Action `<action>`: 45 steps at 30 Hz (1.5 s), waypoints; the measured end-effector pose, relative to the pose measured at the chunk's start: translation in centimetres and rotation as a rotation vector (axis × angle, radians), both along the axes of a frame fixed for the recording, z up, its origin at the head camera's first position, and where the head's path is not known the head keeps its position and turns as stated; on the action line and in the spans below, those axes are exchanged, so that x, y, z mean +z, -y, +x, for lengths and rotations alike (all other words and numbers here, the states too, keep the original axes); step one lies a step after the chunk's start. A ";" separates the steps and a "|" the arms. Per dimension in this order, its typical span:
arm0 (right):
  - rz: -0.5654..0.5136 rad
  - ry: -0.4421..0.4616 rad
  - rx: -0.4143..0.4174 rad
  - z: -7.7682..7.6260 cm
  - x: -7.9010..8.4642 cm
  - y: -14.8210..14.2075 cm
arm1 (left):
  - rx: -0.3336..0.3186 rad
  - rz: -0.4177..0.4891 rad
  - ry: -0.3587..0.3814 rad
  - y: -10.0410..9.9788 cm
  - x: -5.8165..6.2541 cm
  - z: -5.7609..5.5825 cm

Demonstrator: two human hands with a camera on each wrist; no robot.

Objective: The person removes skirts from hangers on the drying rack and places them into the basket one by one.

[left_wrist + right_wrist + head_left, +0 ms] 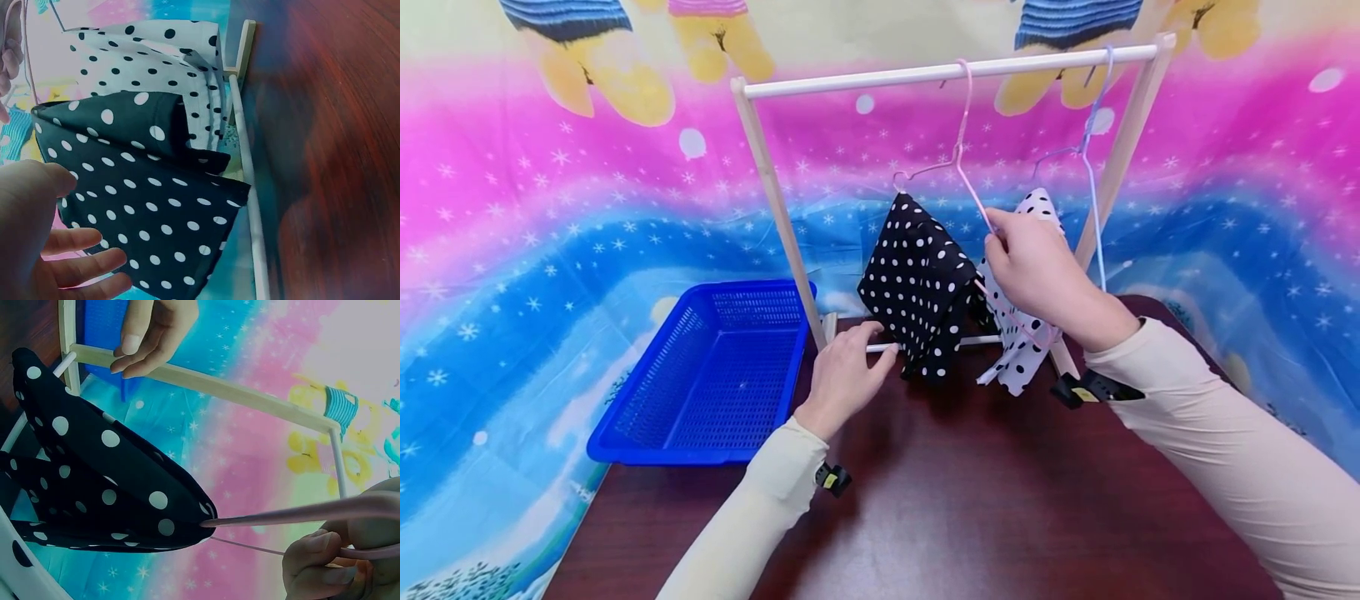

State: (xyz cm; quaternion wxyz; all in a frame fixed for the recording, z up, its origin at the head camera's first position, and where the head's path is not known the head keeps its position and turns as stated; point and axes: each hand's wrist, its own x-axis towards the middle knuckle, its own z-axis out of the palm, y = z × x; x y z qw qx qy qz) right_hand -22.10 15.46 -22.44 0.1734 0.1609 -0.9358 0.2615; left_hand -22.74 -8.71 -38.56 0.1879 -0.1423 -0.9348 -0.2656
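1. Rack: small wooden frame with a white top bar, standing on the far part of the dark desk. It carries both hangers, so the cloths hang free of the desk.

2. Pink hanger: hooked over the top bar near its middle, tilted. The right hand pinches its sloping wire between thumb and fingers, apparently to steady it while the cloth sits on it.

3. Black dotted cloth: folded, draped on the pink hanger, its lower edge reaching the rack's low rail. In the right wrist view the pink wire runs into its fold.

4. White dotted cloth: hangs just right of the black one, partly behind the right hand; it seems to belong to the blue hanger, hooked near the right end of the bar.

5. Left hand: fingers loosely extended, holding nothing, just left of the black cloth's lower edge, fingertips at the low rail; whether they touch the cloth cannot be told.

6. Blue basket: on the desk's left edge, left of the rack, within easy reach of the left hand.
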 end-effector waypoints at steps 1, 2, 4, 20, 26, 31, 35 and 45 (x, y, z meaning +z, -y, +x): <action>-0.002 0.004 -0.002 0.0 0.0 0.1 | 0.005 0.003 0.006 0.1 -0.1 -0.1; -0.002 0.011 -0.003 0.0 0.0 0.2 | 0.010 0.007 0.013 0.1 -0.2 -0.2; -0.007 0.031 -0.006 -0.1 0.0 0.3 | 0.020 0.016 0.027 0.3 -0.5 -0.3; -0.029 0.005 0.010 -0.3 -0.3 1.1 | 0.072 0.172 0.151 0.6 -2.0 -2.0; -0.022 -0.011 0.008 -0.4 -0.4 1.0 | 0.088 0.257 0.200 0.6 -2.4 -2.7; -0.028 -0.012 0.014 -0.4 -0.3 1.3 | 0.100 0.308 0.233 0.6 -2.7 -3.2; -0.032 0.000 0.014 -0.4 -0.3 1.6 | 0.104 0.369 0.266 0.4 -3.0 -3.4; -0.035 -0.027 0.017 -0.6 -0.5 1.8 | 0.115 0.635 0.409 -0.3 -4.8 -4.9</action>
